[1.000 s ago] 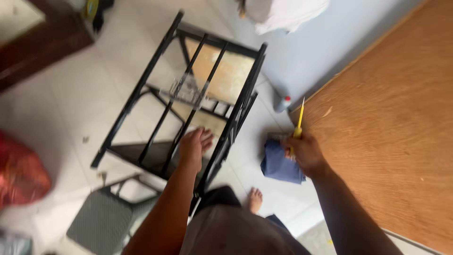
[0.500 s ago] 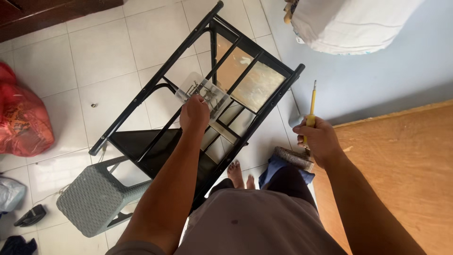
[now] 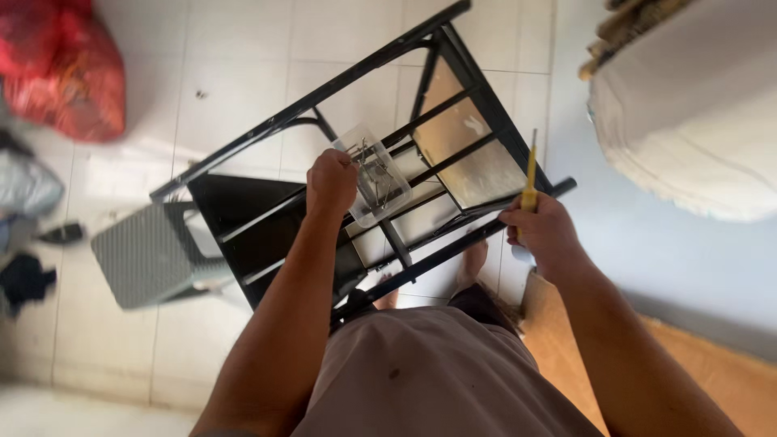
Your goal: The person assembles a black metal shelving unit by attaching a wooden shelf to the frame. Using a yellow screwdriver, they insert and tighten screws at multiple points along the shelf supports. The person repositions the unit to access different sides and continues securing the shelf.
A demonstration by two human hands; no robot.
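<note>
Left hand (image 3: pixel 330 183) grips one corner of a clear box (image 3: pixel 374 173) of small metal parts, held over the bars of a black frame (image 3: pixel 453 158) standing on the tiled floor (image 3: pixel 235 48). Right hand (image 3: pixel 541 231) is closed around a yellow screwdriver (image 3: pixel 530 180), tip up, beside the frame's rail. Risks: the corner grip may let the box tilt and spill parts through the frame; the raised tip could jab the box or arm.

black metal frames (image 3: pixel 453 154): 1, mid-floor | clear boxes (image 3: pixel 374 174) on frame: 1 | yellow screwdrivers (image 3: pixel 529 182) right of frame: 1 | grey stools (image 3: pixel 150 255) left of frame: 1 | red bags (image 3: pixel 69 65) far left of frame: 1
</note>
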